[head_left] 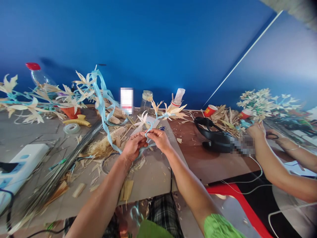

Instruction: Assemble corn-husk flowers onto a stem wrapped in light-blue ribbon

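Near the middle of the table, my left hand (135, 144) and my right hand (158, 139) meet with fingertips pinched together. Between them is the stem of a husk flower sprig (156, 116), wrapped in light-blue tape and tilted up to the right. Pale pointed petals open at its tips. A long light-blue ribbon (102, 107) loops from the upper left down to my hands; its exact path through my fingers is hidden. Corn husk scraps and a clump of corn silk (101, 148) lie to the left of my left hand.
At left are husk flower branches (32, 105), a tape roll (71, 128), a wire bundle (66, 162) and a white power strip (23, 172). A glass jar (146, 99) stands behind. Rightward lie a black headset-like object (215, 135) and a co-worker's hands (257, 130) beside a flower bunch (259, 102).
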Motion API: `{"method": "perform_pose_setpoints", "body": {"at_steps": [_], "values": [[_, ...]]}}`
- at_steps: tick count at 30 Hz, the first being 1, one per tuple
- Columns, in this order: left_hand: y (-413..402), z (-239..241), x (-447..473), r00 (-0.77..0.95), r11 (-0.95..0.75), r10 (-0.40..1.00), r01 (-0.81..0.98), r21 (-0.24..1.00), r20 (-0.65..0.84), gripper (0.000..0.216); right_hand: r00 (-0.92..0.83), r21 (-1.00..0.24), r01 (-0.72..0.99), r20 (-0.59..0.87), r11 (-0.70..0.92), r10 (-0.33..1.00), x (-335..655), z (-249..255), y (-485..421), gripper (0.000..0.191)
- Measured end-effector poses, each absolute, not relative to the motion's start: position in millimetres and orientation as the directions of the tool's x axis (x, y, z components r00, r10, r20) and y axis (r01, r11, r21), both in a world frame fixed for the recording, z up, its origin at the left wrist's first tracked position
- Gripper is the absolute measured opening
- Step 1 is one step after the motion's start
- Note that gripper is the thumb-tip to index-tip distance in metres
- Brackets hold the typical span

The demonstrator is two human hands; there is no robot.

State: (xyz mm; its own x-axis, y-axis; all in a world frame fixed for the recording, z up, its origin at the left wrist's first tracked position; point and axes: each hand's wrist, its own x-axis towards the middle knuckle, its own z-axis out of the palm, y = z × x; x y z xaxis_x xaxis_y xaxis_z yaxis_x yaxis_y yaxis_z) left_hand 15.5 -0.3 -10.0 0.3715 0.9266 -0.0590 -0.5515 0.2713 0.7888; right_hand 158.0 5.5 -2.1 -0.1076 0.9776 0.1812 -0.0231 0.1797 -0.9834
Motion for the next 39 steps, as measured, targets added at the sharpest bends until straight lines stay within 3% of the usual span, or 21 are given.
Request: {"method": "perform_pose_setpoints", "body": {"at_steps": [4, 9, 11, 15, 20, 26, 34, 39], "values": [[0.4, -8.5, 14.2, 0.328, 0.231, 0.944, -0.585, 0.777, -0.033, 0.018, -0.105, -0.989, -0.009, 0.147, 0.147, 0.984, 159.6, -6.6, 7.8, 0.023], [-0.2, -7.4, 15.6, 0.337, 0.222, 0.941, -0.583, 0.781, -0.016, 0.019, 0.076, -0.963, -0.068, 0.255, 0.260, 0.964, 164.7, -9.9, 11.7, 0.025], [-0.6, -7.3, 16.8, 0.343, 0.221, 0.939, -0.575, 0.788, -0.013, 0.020, 0.068, -0.955, -0.106, 0.270, 0.276, 0.960, 164.5, -9.1, 11.8, 0.028], [-1.1, -9.3, 18.4, 0.349, 0.235, 0.936, -0.545, 0.805, -0.038, 0.022, -0.032, -0.965, -0.212, 0.165, 0.155, 0.986, 158.7, -5.0, 8.3, 0.029], [-1.9, -10.5, 20.6, 0.339, 0.214, 0.940, -0.473, 0.855, -0.048, 0.026, -0.026, -0.963, -0.262, 0.069, 0.060, 0.997, 155.8, -3.5, 6.2, 0.028], [-3.9, -6.1, 23.9, 0.283, 0.136, 0.959, -0.356, 0.924, -0.032, 0.029, 0.007, -0.971, -0.211, 0.118, 0.117, 0.993, 161.9, -6.5, 8.9, 0.028], [-4.4, -6.4, 22.0, 0.314, 0.182, 0.948, -0.411, 0.893, -0.048, 0.035, -0.010, -0.968, -0.201, 0.153, 0.148, 0.988, 161.8, -5.6, 8.6, 0.026], [-2.1, -9.9, 21.5, 0.302, 0.065, 0.953, -0.308, 0.949, 0.032, 0.036, -0.019, -0.973, -0.144, 0.187, 0.182, 0.982, 162.5, -5.5, 8.5, 0.024]]}}
